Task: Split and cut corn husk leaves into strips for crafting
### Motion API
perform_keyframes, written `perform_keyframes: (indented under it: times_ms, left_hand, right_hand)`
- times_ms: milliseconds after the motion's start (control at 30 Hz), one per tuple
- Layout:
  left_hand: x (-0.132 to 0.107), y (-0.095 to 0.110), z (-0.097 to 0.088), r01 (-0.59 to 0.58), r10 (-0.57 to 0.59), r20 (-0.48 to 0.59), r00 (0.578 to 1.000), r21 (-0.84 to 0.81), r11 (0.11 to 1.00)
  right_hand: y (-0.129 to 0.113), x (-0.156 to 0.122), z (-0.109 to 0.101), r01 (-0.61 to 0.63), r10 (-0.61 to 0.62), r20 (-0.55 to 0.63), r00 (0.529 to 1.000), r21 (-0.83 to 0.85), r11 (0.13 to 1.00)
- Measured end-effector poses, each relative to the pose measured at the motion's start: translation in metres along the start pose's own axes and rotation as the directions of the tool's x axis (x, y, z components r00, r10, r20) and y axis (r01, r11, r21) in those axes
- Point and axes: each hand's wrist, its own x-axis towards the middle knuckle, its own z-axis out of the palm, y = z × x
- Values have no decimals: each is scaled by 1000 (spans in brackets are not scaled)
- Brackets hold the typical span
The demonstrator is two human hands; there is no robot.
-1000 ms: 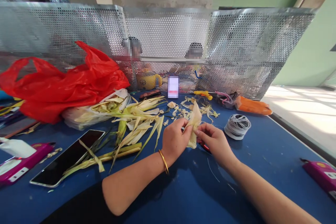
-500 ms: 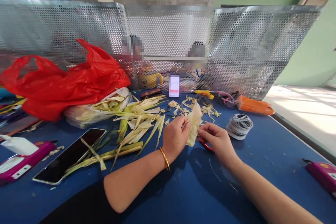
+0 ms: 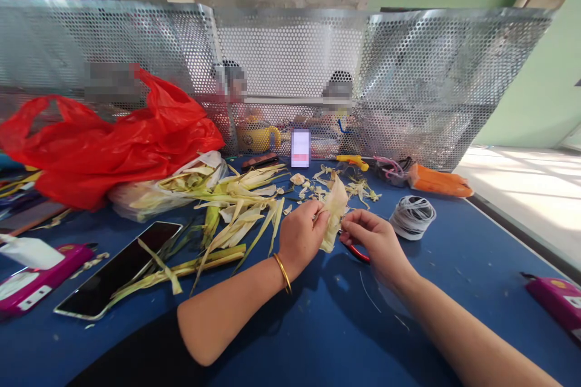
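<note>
My left hand [image 3: 299, 237], with a gold bangle at the wrist, pinches a pale dry corn husk [image 3: 333, 210] and holds it upright over the blue table [image 3: 327, 326]. My right hand [image 3: 374, 242] has its fingers closed on the husk's lower right edge. Under my right hand lies a red-handled tool [image 3: 358, 252], partly hidden. Left of my hands lies a pile of green and yellow husk strips [image 3: 236, 205]. Small husk scraps [image 3: 338, 184] are scattered behind the held husk.
A red plastic bag [image 3: 109, 139] and a clear bag of husks [image 3: 158, 190] sit at the left. A dark phone [image 3: 120, 269], pink cases [image 3: 31, 281] [image 3: 556, 296], a coil of white string [image 3: 412, 216], an orange tool [image 3: 438, 182] and a standing phone [image 3: 300, 148] lie around. Perforated metal screens [image 3: 436, 78] fence the table; people sit behind them.
Both hands stay on the husk. My right hand has shifted slightly along the husk's lower edge, and the husk has tilted a little.
</note>
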Motion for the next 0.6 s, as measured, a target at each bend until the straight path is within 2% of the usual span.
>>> perform_keyframes:
  times_ms: [233, 433, 600]
  left_hand:
    - [1, -1, 0, 1, -1, -9, 1000, -25, 1000]
    - [3, -3, 0, 18, -19, -9, 1000, -12, 1000]
    - [7, -9, -1, 49, -49, -4, 999, -16, 999]
  right_hand:
    - [-1, -1, -2, -104, 88, 82, 993, 214, 971]
    - [-3, -1, 1, -171, 145, 104, 984, 314, 934]
    - [-9, -4, 0, -221, 132, 274, 953, 325, 920]
